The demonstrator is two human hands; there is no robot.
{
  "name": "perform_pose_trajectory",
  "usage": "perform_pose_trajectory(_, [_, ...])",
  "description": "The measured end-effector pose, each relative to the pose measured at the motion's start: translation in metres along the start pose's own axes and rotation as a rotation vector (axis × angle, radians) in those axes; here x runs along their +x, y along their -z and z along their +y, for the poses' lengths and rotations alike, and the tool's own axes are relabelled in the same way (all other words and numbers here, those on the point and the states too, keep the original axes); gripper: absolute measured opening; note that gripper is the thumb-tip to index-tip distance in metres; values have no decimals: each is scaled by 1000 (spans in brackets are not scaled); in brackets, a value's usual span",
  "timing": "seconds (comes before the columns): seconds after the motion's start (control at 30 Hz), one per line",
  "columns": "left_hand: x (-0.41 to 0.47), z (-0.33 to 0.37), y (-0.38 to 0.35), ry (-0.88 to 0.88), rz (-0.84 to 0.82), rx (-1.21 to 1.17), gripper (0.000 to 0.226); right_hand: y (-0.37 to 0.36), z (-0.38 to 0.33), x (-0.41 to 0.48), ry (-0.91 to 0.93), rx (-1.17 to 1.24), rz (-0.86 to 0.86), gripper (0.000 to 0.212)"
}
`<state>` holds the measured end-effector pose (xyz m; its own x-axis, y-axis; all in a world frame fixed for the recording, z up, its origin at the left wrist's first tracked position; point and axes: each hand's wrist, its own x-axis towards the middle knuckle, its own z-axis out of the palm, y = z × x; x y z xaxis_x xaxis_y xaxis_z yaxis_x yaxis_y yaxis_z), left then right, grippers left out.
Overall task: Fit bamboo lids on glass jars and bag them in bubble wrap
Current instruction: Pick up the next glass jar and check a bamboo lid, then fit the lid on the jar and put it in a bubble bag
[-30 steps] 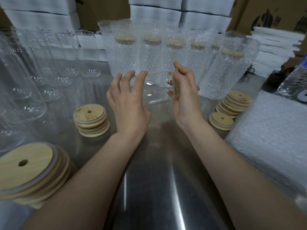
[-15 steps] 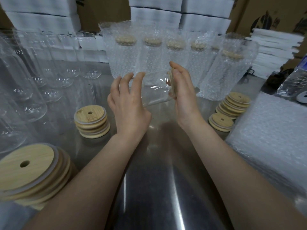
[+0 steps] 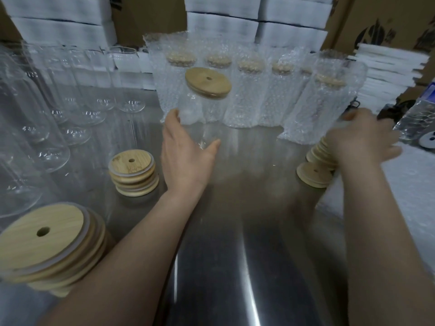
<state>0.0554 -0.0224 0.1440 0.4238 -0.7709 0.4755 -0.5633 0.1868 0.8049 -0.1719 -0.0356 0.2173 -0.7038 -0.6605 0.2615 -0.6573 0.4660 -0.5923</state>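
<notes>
while left hand (image 3: 186, 156) grips lidded jar (image 3: 200, 109) | right hand (image 3: 362, 140) blurred, grip unclear

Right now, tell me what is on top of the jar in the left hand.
A bamboo lid with a small centre hole caps the glass jar held by the left hand. The rim under it is covered.

Dim packing room, stock stacked behind.
Glare streaks the stainless steel table (image 3: 235, 274); white foam blocks (image 3: 221, 22) stand against brown cardboard boxes (image 3: 386, 17), foam sheets (image 3: 390, 67) piled at right.
</notes>
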Motion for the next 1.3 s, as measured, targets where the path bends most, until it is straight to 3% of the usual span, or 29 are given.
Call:
perform_pose_trajectory(0.13, [2, -3, -1, 52, 37, -32, 92, 8, 18, 13, -111, -51, -102, 40])
perform_pose_trajectory(0.37, [6, -8, -4, 106, 50, -52, 95, 9, 26, 20, -132, -14, -187, 47])
perform_pose_trajectory(0.6, [7, -11, -4, 105, 61, -28, 99, 8, 27, 22, -126, 83, -84, 48])
perform_pose_trajectory(0.87, [3, -3, 0, 42, 75, 12, 111, 10, 27, 20, 54, 289, 144, 53])
perform_pose_trajectory(1.0, [-1, 9, 5, -96, 162, 108, 105, 9, 25, 17, 132, 377, 226, 53])
perform_pose_trajectory(1.13, [-6, 22, 10, -363, 264, 84, 81, 7, 15, 9, 234, 448, 287, 52])
perform_pose_trajectory(1.3, [-15, 34, 8, -668, 232, -21, 58, 2, 9, 3, 330, 465, 264, 45])
